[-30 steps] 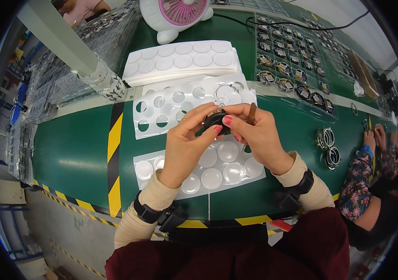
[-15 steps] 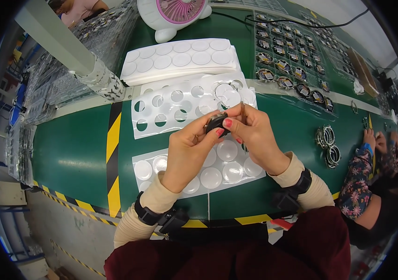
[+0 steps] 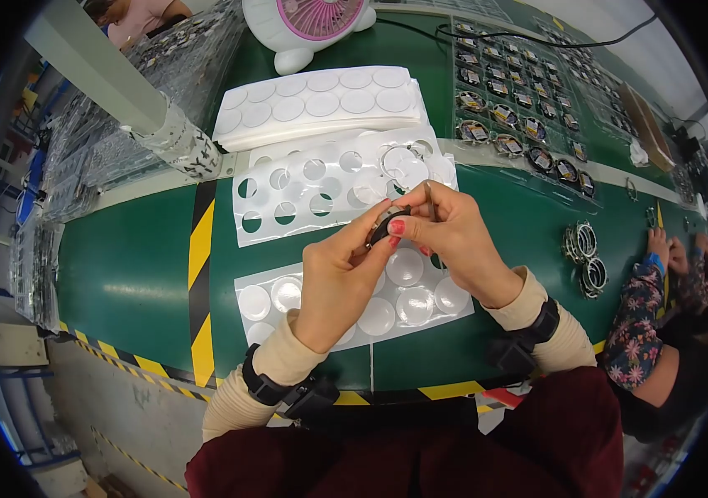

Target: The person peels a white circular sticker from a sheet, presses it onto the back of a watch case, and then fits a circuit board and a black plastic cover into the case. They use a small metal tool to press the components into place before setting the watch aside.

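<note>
So the left hand (image 3: pixel 333 261) and right hand (image 3: pixel 463 238) are meeting over the middle of the green desk (image 3: pixel 134 274), and both are busy with the same little thing: a dark, round part (image 3: pixel 387 226). The left grip is pinching it from its side, thumb and fingers closed around it, and the right grip is pressing on the other edge with a red-nailed thumb. The part is tilting up between the fingertips, off the desk, so most of its face is hiding and I can't tell much detail. The right hand is also clasping a thin brownish strip (image 3: pixel 430 199), which is poking up between its fingers; can't really tell what kind of tool it is.

Right below the hands, a sheet of clear round discs (image 3: pixel 396 325) is lying on the desk, partly covered by the wrists. Just beyond them a punched white sheet (image 3: pixel 271 235) is showing a bunch of round holes, and behind that a stack of white sheets (image 3: pixel 314 123) is sitting with circles on top. A white and pink fan (image 3: pixel 325 17) is standing at the back. Over to the right, a clear tray (image 3: pixel 555 143) is holding rows of small round parts, and some metal rings (image 3: pixel 584 257) are lying in a pile nearer the front. Farther right, a co-worker's floral sleeve (image 3: pixel 636 332) is resting near the desk edge.
</note>
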Motion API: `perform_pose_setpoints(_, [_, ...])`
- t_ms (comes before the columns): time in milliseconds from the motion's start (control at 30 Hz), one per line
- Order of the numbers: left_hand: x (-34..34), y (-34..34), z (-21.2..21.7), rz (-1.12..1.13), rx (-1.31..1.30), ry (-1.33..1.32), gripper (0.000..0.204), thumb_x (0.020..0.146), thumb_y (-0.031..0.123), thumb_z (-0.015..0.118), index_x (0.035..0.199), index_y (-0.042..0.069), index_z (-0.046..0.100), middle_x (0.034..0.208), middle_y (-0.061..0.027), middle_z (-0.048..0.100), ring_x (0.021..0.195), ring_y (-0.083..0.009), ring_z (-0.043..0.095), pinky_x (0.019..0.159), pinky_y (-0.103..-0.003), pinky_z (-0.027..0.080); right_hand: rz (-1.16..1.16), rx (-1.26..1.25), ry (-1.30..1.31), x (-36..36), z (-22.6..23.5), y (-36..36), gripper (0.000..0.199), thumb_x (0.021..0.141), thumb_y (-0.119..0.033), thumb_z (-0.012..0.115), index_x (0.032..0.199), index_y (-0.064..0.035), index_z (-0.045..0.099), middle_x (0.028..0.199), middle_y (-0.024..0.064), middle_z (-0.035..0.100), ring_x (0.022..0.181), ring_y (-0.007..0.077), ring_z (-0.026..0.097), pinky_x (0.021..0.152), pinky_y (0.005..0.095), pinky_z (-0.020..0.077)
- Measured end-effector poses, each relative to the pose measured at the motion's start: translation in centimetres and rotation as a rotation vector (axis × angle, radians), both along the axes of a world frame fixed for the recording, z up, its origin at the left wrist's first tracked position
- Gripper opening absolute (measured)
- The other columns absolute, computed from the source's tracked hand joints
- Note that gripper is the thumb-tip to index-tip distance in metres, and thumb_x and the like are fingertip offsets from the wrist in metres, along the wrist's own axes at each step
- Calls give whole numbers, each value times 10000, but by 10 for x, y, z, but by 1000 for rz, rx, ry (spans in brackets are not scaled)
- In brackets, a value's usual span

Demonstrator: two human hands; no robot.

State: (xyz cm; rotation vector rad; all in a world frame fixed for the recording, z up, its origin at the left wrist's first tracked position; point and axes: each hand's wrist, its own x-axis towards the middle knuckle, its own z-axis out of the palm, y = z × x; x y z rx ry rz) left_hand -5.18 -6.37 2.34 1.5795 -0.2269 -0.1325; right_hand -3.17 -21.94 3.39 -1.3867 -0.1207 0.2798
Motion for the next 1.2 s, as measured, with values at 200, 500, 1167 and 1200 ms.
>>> perform_pose_setpoints(200, [0,-2,0,-16,-18,-6,361,832,-24,522,1189,-36,467,985,-75,589,873,-105,564,750,-246,512,-60,33,-26,-2,-4,6,120,787,-44,607,880,5,548,692,18,576,526,21,415,458,163,300])
perform_pose_setpoints(500, [11,3,-3,1,-293,189,326,836,5,524,1159,-14,495,988,-72,596,845,-99,566,742,-243,503,-131,211,128,-1,4,4,144,799,-63,597,921,2,556,655,-5,541,511,22,395,446,174,281])
perform_pose_setpoints(1167, [18,10,-1,-13,-239,0,486,753,-72,604,1208,24,463,1015,-49,512,858,-119,546,734,-220,472,-81,254,215,0,7,4,168,847,-88,541,989,-9,500,624,-15,441,515,40,370,430,179,275])
perform_pose_setpoints(1200, [17,9,-1,-14,-240,1,486,753,-72,604,1208,24,463,1015,-49,512,858,-119,546,734,-220,472,-101,297,232,1,5,5,170,849,-90,539,993,-12,495,629,-14,441,511,41,370,429,180,273])
